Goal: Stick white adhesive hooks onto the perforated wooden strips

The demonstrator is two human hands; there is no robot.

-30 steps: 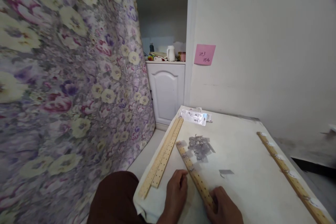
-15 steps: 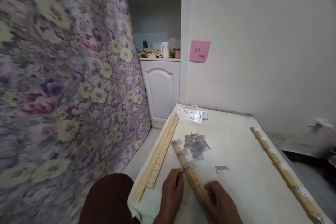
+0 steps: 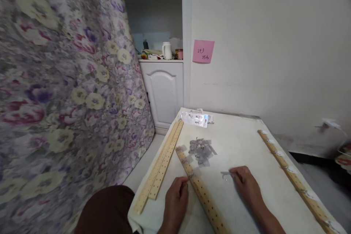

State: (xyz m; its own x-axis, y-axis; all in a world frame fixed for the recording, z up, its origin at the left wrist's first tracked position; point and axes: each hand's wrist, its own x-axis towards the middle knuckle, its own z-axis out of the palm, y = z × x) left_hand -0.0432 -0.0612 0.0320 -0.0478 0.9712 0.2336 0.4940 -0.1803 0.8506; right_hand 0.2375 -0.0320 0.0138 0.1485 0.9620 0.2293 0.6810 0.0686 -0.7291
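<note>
A perforated wooden strip [image 3: 201,192] lies diagonally on the white-covered table [image 3: 241,142]. My left hand [image 3: 177,199] rests beside its left edge, fingers curled, fingertips touching the strip near a small clear tab. My right hand [image 3: 245,184] lies on the table to the right of the strip, fingertips on a small clear packet with a metal hook [image 3: 226,174]. A pile of such hook packets [image 3: 201,150] sits just beyond the strip's far end.
Two more wooden strips [image 3: 160,164] lie side by side along the table's left edge. Another strip with hooks attached [image 3: 290,170] runs along the right side. A plastic bag [image 3: 196,119] lies at the far edge. A floral curtain [image 3: 60,91] hangs left; a pink note [image 3: 203,51] is on the wall.
My right hand left the wooden strip and moved right and forward to the lone hook packet. The left hand stayed at the strip. The view shifted slightly.
</note>
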